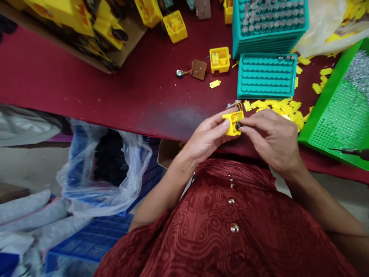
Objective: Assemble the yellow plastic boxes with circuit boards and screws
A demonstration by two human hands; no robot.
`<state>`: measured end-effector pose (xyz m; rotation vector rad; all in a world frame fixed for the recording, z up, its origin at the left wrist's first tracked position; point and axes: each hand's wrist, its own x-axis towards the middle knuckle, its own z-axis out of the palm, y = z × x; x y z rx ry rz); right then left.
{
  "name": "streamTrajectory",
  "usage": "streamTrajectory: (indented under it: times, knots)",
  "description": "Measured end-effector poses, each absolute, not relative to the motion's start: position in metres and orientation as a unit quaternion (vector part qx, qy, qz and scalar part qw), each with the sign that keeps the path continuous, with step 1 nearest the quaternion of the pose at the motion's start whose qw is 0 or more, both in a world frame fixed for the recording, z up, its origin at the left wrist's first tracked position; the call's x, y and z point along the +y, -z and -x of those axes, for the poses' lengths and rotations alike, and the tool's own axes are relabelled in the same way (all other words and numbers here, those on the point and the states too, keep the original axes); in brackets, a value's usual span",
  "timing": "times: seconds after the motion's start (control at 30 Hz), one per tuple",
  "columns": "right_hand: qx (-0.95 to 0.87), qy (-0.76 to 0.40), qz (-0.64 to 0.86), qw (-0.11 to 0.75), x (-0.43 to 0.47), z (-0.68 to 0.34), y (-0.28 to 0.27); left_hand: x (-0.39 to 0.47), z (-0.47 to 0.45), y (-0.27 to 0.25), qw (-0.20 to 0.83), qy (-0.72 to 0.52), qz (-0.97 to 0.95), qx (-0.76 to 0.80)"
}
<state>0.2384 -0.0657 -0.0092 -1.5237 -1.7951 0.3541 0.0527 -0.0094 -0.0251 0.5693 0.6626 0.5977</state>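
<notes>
My left hand (206, 134) is closed around a small yellow plastic housing (232, 118), its thumb on the near side. Thin wires (239, 107) loop up from the housing's far end. At its right side, my right hand (272, 138) pinches a small dark round part (238, 125) between thumb and forefinger; whether the part sits inside the housing I cannot tell. On the table ahead lies another yellow housing (219, 60), beside a brown circuit board (198, 69) wired to a small round silver part (179, 73). A single yellow tab (215, 84) lies below them.
Teal trays (266, 90) stand ahead, the stacked ones holding rows of small silver cylinders. Yellow tabs (276, 104) are heaped beyond my right hand. A green basket (314, 119) with metal pieces and a screwdriver (353, 152) is right; a cardboard box (127, 50) of yellow parts is upper left.
</notes>
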Motion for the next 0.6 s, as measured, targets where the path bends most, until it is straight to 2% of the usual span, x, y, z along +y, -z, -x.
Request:
streamTrajectory:
  times: [0.6]
  knots:
    - [-0.774,-0.021,0.545,0.321,-0.074,-0.244,0.001,-0.017,-0.063,0.012,0.861,-0.281,-0.269,0.327]
